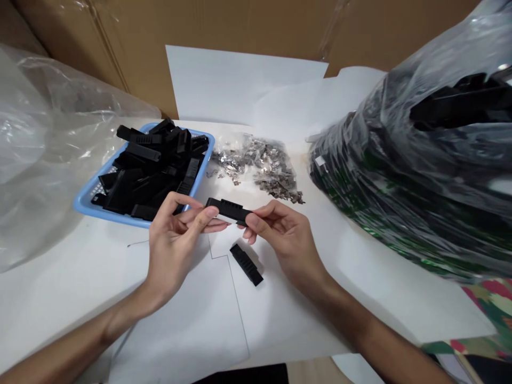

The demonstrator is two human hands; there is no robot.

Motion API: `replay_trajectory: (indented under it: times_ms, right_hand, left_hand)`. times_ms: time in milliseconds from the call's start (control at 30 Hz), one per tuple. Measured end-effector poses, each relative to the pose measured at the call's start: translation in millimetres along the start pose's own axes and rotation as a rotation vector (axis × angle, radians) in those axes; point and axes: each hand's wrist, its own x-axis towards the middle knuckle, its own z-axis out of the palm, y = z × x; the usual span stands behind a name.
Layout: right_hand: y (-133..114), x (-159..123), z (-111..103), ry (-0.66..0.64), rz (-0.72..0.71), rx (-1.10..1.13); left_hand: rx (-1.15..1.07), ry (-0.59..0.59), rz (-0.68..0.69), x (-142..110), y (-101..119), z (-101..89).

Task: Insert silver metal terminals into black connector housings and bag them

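Note:
Both hands hold one black ribbed plastic strip (pixel 228 209) above the white paper. My left hand (pixel 176 234) pinches its left end between thumb and fingers. Its right end is gripped by my right hand (pixel 280 232). A second black ribbed strip (pixel 246 264) lies on the paper just below, between the two hands. A blue basket (pixel 86 198) heaped with several black plastic parts stands behind my left hand.
A pile of small shiny metal pieces (pixel 260 165) on clear plastic lies behind the hands. A big clear bag of black parts (pixel 420 176) fills the right side. Crumpled clear plastic (pixel 36 160) lies at left. Cardboard (pixel 200 26) rises at the back.

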Motion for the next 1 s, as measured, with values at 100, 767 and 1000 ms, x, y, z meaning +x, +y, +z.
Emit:
replay_trajectory:
  times_ms: [100, 767, 1000]
  right_hand:
    - [2, 1, -2, -0.001, 0.042, 0.008]
    - [3, 4, -22, -0.197, -0.141, -0.146]
    - [4, 2, -21, -0.231, -0.153, -0.116]
  left_hand:
    - [0.044, 0.013, -0.009, 0, -2, 0.6]
    - [0.505, -0.481, 0.521, -10, 5, -17.0]
    - [0.499, -0.511, 0.546, -11, 4, -16.2]
